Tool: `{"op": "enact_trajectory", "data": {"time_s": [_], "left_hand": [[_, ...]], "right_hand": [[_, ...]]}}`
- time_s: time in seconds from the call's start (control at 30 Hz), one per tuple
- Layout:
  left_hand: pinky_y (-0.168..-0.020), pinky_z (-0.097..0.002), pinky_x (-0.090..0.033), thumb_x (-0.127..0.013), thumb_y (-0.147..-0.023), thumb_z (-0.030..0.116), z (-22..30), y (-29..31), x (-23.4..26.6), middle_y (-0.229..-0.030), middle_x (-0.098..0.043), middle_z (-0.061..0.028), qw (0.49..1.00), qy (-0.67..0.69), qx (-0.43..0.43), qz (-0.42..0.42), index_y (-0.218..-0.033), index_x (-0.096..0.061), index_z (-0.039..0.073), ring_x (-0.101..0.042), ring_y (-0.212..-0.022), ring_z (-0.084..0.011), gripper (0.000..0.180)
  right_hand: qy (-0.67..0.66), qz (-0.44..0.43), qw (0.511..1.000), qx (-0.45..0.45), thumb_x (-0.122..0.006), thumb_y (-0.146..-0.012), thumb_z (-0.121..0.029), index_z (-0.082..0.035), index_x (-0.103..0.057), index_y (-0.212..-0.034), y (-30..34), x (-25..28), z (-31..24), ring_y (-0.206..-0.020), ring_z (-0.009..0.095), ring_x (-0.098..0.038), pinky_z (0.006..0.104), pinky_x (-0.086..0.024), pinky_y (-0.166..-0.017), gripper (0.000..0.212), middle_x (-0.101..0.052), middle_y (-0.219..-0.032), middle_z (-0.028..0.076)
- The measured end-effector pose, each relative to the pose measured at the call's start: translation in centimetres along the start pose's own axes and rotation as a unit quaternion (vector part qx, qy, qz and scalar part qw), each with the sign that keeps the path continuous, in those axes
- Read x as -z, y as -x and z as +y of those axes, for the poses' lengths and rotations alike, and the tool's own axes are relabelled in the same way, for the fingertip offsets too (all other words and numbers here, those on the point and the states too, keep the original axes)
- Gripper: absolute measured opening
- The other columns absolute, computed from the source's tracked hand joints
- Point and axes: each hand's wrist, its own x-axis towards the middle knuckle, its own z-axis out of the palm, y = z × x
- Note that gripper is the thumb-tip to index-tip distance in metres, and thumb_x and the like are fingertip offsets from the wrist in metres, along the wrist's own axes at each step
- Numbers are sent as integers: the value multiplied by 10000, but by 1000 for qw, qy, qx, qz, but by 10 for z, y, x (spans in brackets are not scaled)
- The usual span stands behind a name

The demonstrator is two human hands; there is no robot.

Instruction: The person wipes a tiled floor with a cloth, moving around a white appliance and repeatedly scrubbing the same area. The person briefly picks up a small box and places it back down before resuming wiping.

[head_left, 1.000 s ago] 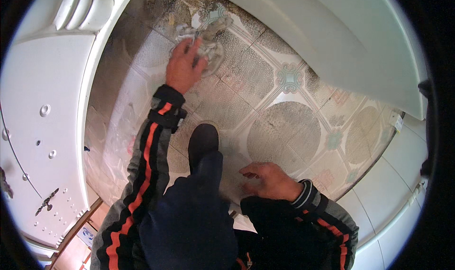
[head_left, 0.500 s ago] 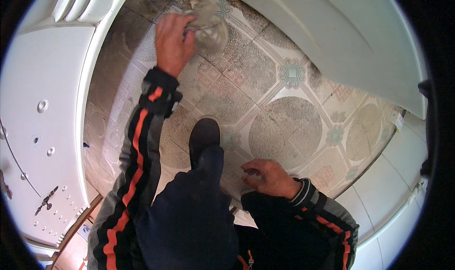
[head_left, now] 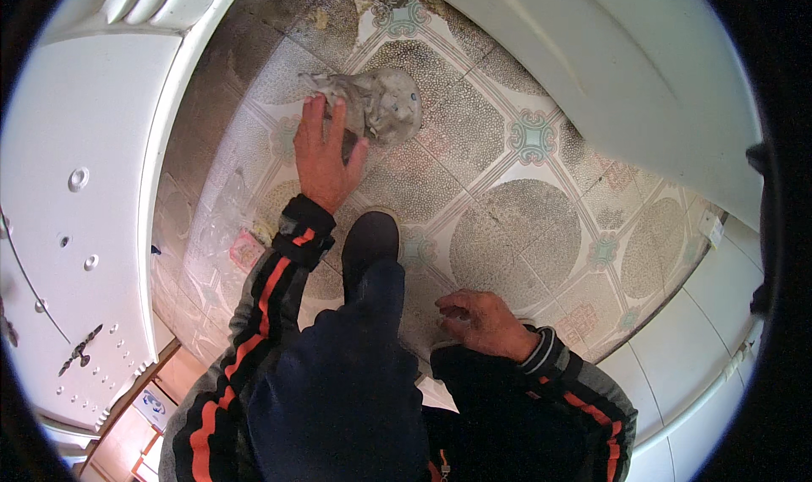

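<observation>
Floor (head_left: 514, 232) with patterned tiles spreads wide before me, and its edges look bent. I see on it grainy grey circles, pale bands and small green ornaments, also some faint pink motifs. Toward the far left corner the surface becomes dark and brown, as if stained, and a paler, brighter strip crosses the left part.

On this floor, in its upper middle, lies a wet-looking grey cloth (head_left: 393, 106), crumpled and bunched. The person's left hand (head_left: 330, 156) is at its left side: the palm is turned down, the fingers are spread wide and their tips touch the cloth. The right hand (head_left: 488, 325) is well apart from it, close to the body, with fingers loosely bent and a gap between them and the thumb.

A black shoe (head_left: 370, 241) stands on the tiles between the two hands, under a dark blue trouser leg (head_left: 338, 380). Near the left wrist there is a small pink packet (head_left: 246, 250); I cannot tell what is inside.

At the left side stands a white cabinet (head_left: 93, 161) with a dark handle (head_left: 81, 351). A large smooth white panel (head_left: 651, 76) covers the upper right. At the right, white wall tiles (head_left: 719, 292) meet the floor, and a white pipe (head_left: 698, 402) passes along them.
</observation>
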Motion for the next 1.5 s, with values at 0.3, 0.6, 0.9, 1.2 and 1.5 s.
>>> {"op": "enact_trajectory", "data": {"time_s": [0.3, 0.6, 0.9, 1.2, 1.5], "left_hand": [[-1078, -458, -396, -677, -865, 116, -8, 9, -22, -1429, -440, -284, 984, 110, 137, 8, -1440, -438, 0, -441, -1317, -461, 633], [-1025, -498, -412, -689, -825, 169, -11, 8, -10, -1313, -556, -185, 977, 102, 184, -41, -1279, -598, 26, -468, -1290, -416, 484], [-1078, -629, -305, -751, -829, 353, 23, -20, -39, -1524, -303, -257, 998, -6, 33, -58, -1520, -347, 108, -298, -1393, -518, 837], [-1100, -615, -300, -695, -890, 298, -44, -30, -90, -1536, -327, -228, 997, -59, 6, -44, -1476, -446, 175, -320, -1413, -458, 648], [-1064, -554, -384, -621, -914, 178, -119, -184, -90, -1446, -458, -262, 990, -123, 37, 59, -1414, -511, 115, -449, -1306, -467, 515]], "right_hand": [[-20, 10, 1000, -5, -705, -857, -175, 7, -692, -1090, -4, -3, 4, -897, 316, -709, 398, -564, -787, 296, -707, -984, 197], [-14, -5, 999, -32, -706, -853, -182, 16, -687, -1112, -2, -4, 5, -908, 325, -705, 399, -557, -802, 326, -701, -1029, 212], [-12, -6, 1000, -22, -713, -857, -197, 15, -688, -1105, -6, -7, 5, -868, 354, -701, 426, -548, -797, 327, -703, -1027, 224], [-12, -40, 997, -60, -707, -875, -182, 5, -689, -1124, -13, -4, 12, -921, 334, -702, 404, -558, -811, 311, -705, -1029, 214], [-25, -33, 997, -63, -712, -867, -183, 0, -693, -1121, -16, 0, 15, -919, 348, -702, 408, -555, -819, 313, -703, -1047, 212]]}}
